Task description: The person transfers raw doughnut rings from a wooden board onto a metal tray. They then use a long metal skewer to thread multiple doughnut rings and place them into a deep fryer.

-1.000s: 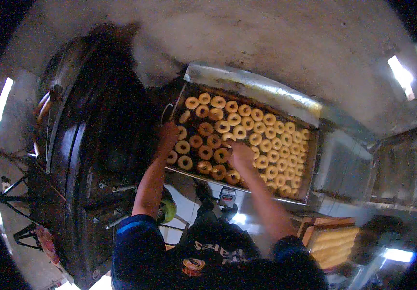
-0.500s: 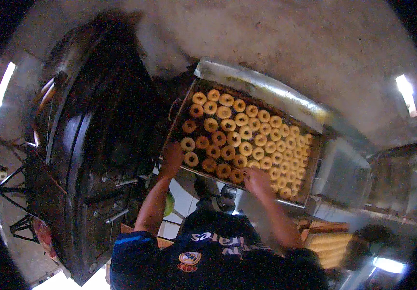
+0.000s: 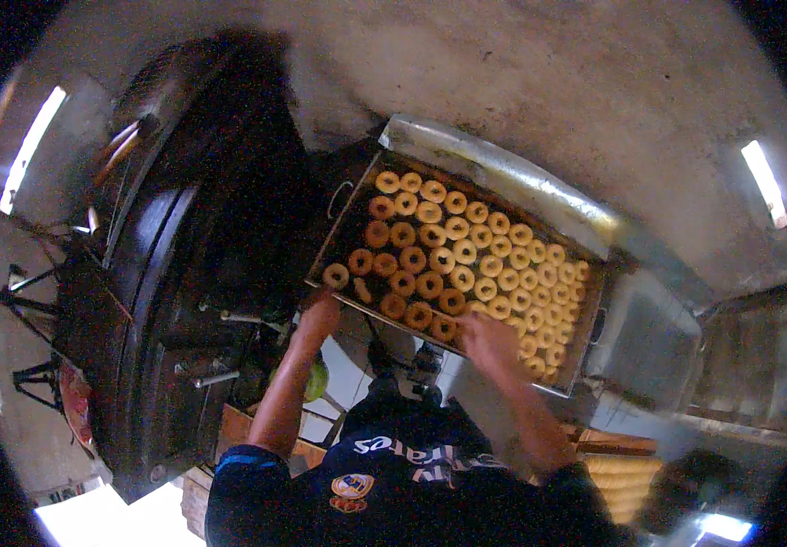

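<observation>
A wide rectangular metal pan (image 3: pixel 594 314) in front of me holds several rows of ring-shaped doughnuts (image 3: pixel 462 251), browner at the left and paler at the right. My left hand (image 3: pixel 321 316) is at the pan's near left corner, fingers curled closed. Just beyond it lies a pale doughnut (image 3: pixel 335 276), and beside that a doughnut (image 3: pixel 362 290) tilts on its edge. My right hand (image 3: pixel 491 342) is over the near rim, right of the middle, closed and blurred, close to doughnuts there. What either hand holds is too small or blurred to make out.
A raised metal guard (image 3: pixel 494 169) runs along the pan's far side. To the left stands a large dark machine (image 3: pixel 175 273) with metal handles (image 3: pixel 207 378). At right are a pale metal box (image 3: pixel 640 328) and a tray of yellowish goods (image 3: pixel 626 474). Something round and green (image 3: pixel 316 378) shows below the pan.
The doughnuts at the near left have shifted: a brown one shows where a pale one lay, and another is now on edge. My left hand has drawn slightly nearer me. The view has turned a little.
</observation>
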`<action>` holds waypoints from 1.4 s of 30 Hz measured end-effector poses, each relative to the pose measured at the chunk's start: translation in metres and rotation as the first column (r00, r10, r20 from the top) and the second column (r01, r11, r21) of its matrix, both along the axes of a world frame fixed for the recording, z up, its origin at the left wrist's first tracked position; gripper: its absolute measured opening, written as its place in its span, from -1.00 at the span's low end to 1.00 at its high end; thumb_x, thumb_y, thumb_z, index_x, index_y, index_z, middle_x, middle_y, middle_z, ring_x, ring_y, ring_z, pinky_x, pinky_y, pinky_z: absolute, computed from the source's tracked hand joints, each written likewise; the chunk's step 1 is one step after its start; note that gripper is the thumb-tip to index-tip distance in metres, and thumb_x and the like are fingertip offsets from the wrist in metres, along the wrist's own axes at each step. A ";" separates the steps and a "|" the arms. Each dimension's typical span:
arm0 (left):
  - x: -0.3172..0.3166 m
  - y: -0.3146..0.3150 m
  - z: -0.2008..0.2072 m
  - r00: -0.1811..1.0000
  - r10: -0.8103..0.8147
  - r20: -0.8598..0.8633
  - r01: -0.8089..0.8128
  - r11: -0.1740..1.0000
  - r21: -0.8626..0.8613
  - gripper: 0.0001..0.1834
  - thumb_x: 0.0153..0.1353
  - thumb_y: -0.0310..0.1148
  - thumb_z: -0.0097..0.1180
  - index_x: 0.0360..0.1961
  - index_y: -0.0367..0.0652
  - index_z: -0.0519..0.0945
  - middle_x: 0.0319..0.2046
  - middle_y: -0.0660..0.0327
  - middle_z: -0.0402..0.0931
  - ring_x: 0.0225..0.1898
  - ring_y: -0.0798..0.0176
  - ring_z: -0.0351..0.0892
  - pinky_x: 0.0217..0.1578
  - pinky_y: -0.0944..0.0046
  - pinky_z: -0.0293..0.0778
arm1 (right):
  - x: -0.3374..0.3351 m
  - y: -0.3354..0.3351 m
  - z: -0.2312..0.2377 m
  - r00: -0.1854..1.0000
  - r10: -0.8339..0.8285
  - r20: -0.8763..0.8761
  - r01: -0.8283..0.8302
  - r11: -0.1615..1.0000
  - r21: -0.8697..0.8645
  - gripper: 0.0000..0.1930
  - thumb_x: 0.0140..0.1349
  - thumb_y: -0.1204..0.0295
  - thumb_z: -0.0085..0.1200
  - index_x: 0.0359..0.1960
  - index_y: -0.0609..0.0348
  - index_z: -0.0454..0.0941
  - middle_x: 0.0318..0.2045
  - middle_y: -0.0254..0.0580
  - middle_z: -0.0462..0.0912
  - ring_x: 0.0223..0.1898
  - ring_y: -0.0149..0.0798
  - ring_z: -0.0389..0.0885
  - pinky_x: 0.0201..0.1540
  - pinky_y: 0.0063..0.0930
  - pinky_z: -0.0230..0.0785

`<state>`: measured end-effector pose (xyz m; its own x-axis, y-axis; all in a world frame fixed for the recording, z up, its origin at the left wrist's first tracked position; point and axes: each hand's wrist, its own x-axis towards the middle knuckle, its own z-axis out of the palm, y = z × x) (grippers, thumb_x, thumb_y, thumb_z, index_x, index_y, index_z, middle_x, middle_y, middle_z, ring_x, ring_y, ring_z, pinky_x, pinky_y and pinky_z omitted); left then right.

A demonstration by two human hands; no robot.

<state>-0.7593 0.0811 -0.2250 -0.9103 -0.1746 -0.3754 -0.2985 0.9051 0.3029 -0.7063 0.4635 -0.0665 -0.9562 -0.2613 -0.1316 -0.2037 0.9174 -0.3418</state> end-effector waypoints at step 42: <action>0.659 -0.159 -0.029 0.644 0.248 -0.723 -0.458 0.882 -0.106 -0.51 0.45 -0.17 0.00 0.23 -0.32 0.51 0.19 -0.12 0.53 0.26 -0.12 0.46 0.32 -0.05 0.38 | 0.376 -0.380 -0.178 0.834 0.063 0.548 0.324 0.748 -0.579 -0.83 0.30 0.34 0.12 -0.12 0.04 0.60 -0.34 -0.02 0.68 -0.31 0.07 0.68 -0.25 -0.01 0.56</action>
<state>-0.1005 -0.0781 -0.2535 -0.7363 -0.5299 0.4208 -0.4218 0.8457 0.3269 -0.3306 0.0836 -0.2440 -0.8234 -0.3429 -0.4521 0.2798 0.4479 -0.8492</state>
